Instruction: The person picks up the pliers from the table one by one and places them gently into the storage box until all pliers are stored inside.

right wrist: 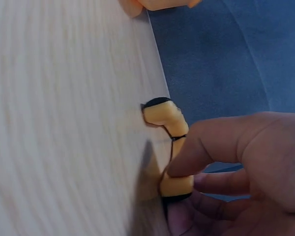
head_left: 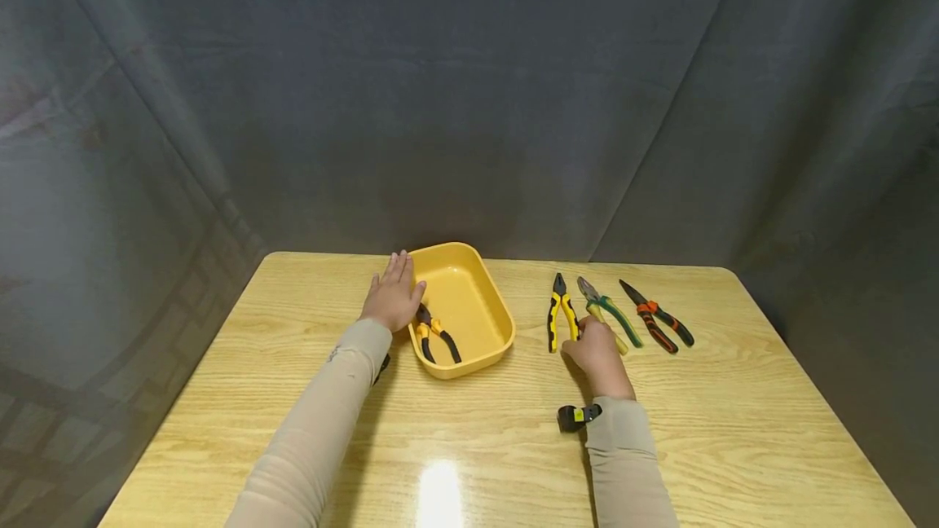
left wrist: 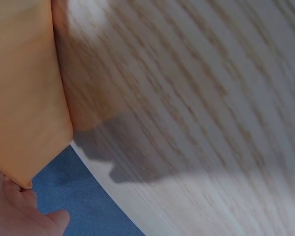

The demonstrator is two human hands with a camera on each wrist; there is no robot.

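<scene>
Head view: your right hand [head_left: 597, 353] is curled on the near handles of the yellow pliers [head_left: 561, 314], which lie on the table [head_left: 469, 446] just right of the tray [head_left: 493, 304]. The grip sits low on the handles, so I judge the heavy head could swing down or the tool could slip as you lift it. The green pliers [head_left: 612, 318] lie touching or just beside your knuckles, and a careless lift could drag them. Your left hand [head_left: 394, 296] rests flat, fingers straight, on the tray's left rim; press too hard there and the tray may tip or slide. Count: one tray, four pliers — one orange-handled pair [head_left: 434, 334] in the tray, three on the table, the red pliers [head_left: 656, 318] farthest right.

Left wrist view: you see the tray wall [left wrist: 24, 98], bare table and fingertips [left wrist: 24, 211] lying loose beside the wall, holding nothing. One tray, no pliers.

Right wrist view: your thumb and fingers [right wrist: 206, 147] pinch one yellow handle [right wrist: 169, 147] against the table edge. One pair shows.
</scene>
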